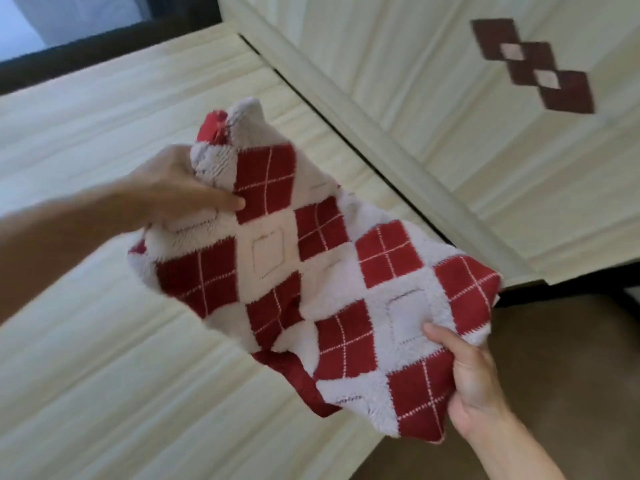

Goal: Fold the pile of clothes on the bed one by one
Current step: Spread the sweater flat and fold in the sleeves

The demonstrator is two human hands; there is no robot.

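A red and white argyle knit garment point(311, 271) hangs in the air above the cream striped bed point(104, 358), folded into a rough rectangle. My left hand point(173, 188) grips its upper left end, thumb pressed on a red diamond. My right hand point(474, 379) pinches its lower right edge, thumb on top and fingers underneath. A red ribbed hem shows along the garment's lower side. No pile of other clothes is in view.
A cream headboard or cabinet panel point(433, 98) with a dark red diamond motif point(533, 64) rises at the right. Brown floor point(554, 358) lies below it at the lower right. A dark frame edge point(104, 46) runs along the top left.
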